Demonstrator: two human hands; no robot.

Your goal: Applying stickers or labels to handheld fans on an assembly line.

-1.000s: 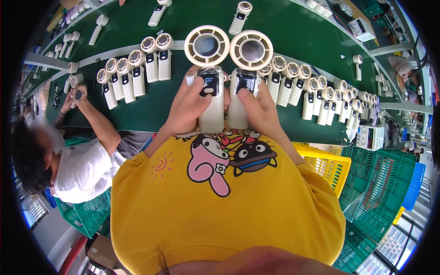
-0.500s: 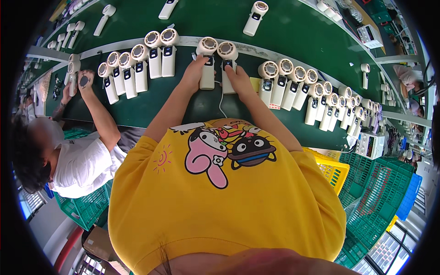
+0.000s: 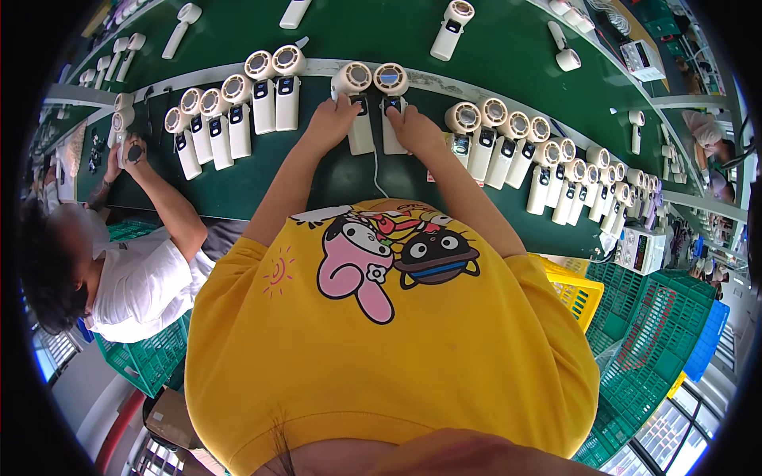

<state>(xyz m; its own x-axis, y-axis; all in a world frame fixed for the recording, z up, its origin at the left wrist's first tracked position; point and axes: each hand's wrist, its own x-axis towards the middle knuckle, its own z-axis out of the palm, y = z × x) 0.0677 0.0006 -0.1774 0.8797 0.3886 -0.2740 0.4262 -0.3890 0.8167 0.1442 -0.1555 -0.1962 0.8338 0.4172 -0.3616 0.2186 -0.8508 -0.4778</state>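
We look over a green worktop [image 3: 230, 189] crossed by a pale rail [image 3: 436, 84]; at near right we see green crates [image 3: 635, 365] and bright, dark-framed windows [image 3: 665, 424], at near left a brown cardboard box [image 3: 171, 416].

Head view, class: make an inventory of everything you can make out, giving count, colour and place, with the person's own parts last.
Middle fans: two, cream, at the hands
Left fans: six, cream, on the table left of the hands
Right fans: many, mostly cream, right; exact count unclear
Far fans: several, cream, beyond the rail
Rail: one, pale, behind the middle fans
Table: one, green, centre
Cable: one, white, below the middle fans
Crates: several, green both sides, yellow and blue right
Cardboard box: one, brown, lower left
Co-worker: one, white top, left
Shirt: one, yellow, printed, centre
Hands: two, one on each middle fan
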